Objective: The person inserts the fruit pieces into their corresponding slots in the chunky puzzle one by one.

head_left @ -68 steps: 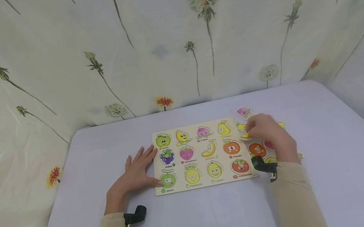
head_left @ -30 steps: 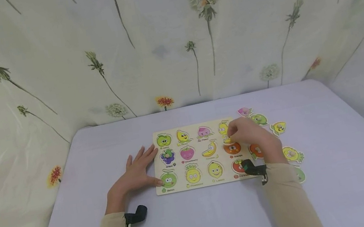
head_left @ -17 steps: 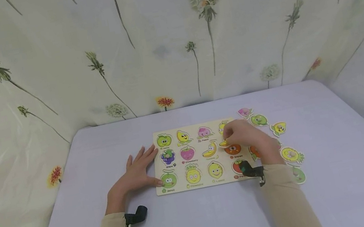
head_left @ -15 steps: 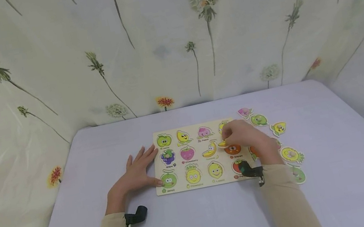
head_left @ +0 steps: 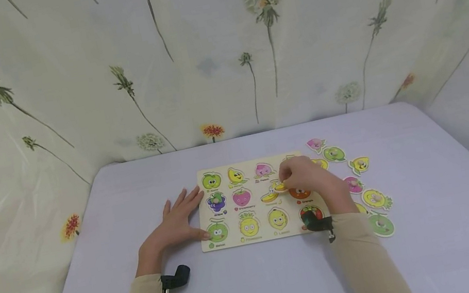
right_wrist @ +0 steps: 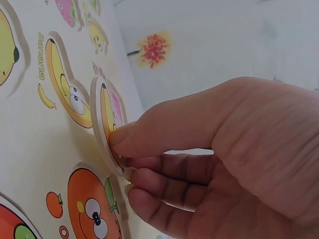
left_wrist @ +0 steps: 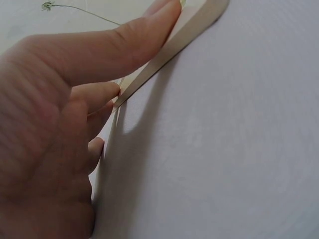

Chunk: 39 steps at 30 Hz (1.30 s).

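My right hand (head_left: 307, 175) pinches a banana puzzle piece (right_wrist: 105, 112) between thumb and fingers, seen close up in the right wrist view. The piece is tilted over the wooden fruit board (head_left: 265, 226), beside the printed banana slot (right_wrist: 67, 89) and overlapping it in the head view. Just nearer the hand lies the orange picture (right_wrist: 87, 204). At the board's left edge rests my left hand (head_left: 175, 227), fingers spread and fairly straight, thumb on the lower left corner. In the left wrist view its thumb (left_wrist: 114, 52) lies along the board's edge.
Right of the board lie several loose fruit pieces: a peach (head_left: 316, 144), a green apple (head_left: 334, 154), a strawberry (head_left: 354, 184), a pineapple (head_left: 376, 199) and a melon (head_left: 381, 224) among them. My right forearm hides part of this area. A flowered curtain (head_left: 224, 90) stands behind the table.
My right hand has picked the banana piece from the loose pieces and carried it left over the board, past the orange, to the banana slot. The left hand has stayed put.
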Each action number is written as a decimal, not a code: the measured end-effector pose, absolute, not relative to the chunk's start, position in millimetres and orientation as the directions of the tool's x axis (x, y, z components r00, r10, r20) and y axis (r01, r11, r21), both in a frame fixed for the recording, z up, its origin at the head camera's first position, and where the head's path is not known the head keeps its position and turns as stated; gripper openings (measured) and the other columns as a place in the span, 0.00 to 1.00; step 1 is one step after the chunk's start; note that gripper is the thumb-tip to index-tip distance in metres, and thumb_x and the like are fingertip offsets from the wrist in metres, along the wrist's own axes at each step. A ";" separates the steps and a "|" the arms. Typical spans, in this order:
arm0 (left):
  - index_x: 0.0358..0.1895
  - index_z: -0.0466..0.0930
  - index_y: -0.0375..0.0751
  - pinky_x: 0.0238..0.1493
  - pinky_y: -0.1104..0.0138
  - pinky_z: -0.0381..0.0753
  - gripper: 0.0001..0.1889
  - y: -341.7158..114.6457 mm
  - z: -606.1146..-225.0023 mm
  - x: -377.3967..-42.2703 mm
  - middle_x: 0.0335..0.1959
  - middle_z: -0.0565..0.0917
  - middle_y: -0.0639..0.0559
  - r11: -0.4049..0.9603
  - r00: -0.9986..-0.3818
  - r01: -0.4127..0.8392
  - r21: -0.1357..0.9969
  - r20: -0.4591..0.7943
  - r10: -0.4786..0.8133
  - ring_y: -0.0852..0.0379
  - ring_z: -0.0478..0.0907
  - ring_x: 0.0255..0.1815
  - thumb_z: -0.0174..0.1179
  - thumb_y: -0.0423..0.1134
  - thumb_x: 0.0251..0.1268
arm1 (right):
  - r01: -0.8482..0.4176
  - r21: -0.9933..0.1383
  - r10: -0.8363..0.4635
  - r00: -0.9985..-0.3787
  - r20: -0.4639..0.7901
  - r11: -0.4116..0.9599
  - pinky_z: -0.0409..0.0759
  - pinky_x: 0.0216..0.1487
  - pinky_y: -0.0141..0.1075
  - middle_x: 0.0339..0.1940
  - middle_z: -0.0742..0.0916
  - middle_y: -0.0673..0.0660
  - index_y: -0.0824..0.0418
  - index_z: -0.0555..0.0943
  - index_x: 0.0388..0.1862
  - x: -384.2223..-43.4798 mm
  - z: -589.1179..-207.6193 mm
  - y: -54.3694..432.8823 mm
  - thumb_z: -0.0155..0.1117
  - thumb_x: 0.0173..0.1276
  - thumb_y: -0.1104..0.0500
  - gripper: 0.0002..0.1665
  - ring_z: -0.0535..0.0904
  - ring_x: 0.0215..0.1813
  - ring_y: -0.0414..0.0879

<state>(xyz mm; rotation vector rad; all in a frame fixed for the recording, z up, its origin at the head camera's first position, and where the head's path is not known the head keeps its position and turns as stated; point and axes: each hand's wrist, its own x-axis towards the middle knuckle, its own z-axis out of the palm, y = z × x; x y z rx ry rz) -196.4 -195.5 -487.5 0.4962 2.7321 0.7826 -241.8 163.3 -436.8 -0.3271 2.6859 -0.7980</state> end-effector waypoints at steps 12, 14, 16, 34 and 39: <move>0.80 0.53 0.49 0.79 0.37 0.27 0.60 -195.6 -488.5 -196.4 0.83 0.50 0.53 0.798 -0.907 0.255 0.546 -0.150 0.393 0.42 0.36 0.84 0.75 0.60 0.41 | -0.133 -0.562 -0.314 -0.919 -0.237 0.816 0.74 0.37 0.34 0.35 0.82 0.54 0.57 0.82 0.33 -239.9 -441.1 153.1 0.68 0.64 0.61 0.02 0.75 0.40 0.48; 0.80 0.53 0.50 0.79 0.37 0.27 0.60 -195.9 -489.0 -196.4 0.83 0.50 0.53 0.798 -0.907 0.258 0.545 -0.147 0.394 0.42 0.36 0.84 0.75 0.60 0.41 | -0.138 -0.558 -0.317 -0.918 -0.238 0.818 0.74 0.37 0.35 0.35 0.83 0.54 0.56 0.82 0.33 -239.4 -442.4 150.8 0.68 0.64 0.60 0.02 0.75 0.40 0.48; 0.80 0.53 0.50 0.79 0.37 0.27 0.60 -196.3 -489.4 -196.5 0.83 0.50 0.53 0.798 -0.908 0.259 0.544 -0.145 0.394 0.42 0.36 0.84 0.75 0.61 0.41 | -0.136 -0.557 -0.316 -0.918 -0.240 0.819 0.74 0.38 0.35 0.35 0.83 0.54 0.56 0.82 0.32 -238.9 -442.8 148.3 0.68 0.64 0.60 0.02 0.76 0.40 0.48; 0.80 0.53 0.51 0.79 0.38 0.26 0.60 -197.6 -491.2 -198.0 0.83 0.50 0.55 0.794 -0.912 0.249 0.554 -0.140 0.385 0.45 0.35 0.85 0.76 0.60 0.40 | -0.151 -0.562 -0.333 -0.913 -0.237 0.814 0.73 0.33 0.34 0.32 0.83 0.54 0.58 0.82 0.30 -236.8 -444.3 138.7 0.66 0.62 0.63 0.02 0.76 0.37 0.48; 0.80 0.52 0.51 0.79 0.39 0.26 0.60 -197.3 -491.5 -197.3 0.83 0.50 0.55 0.795 -0.912 0.249 0.553 -0.143 0.385 0.45 0.35 0.85 0.75 0.60 0.41 | -0.161 -0.554 -0.335 -0.914 -0.229 0.817 0.72 0.33 0.34 0.32 0.83 0.54 0.57 0.81 0.29 -235.4 -444.7 136.6 0.66 0.63 0.63 0.03 0.76 0.36 0.48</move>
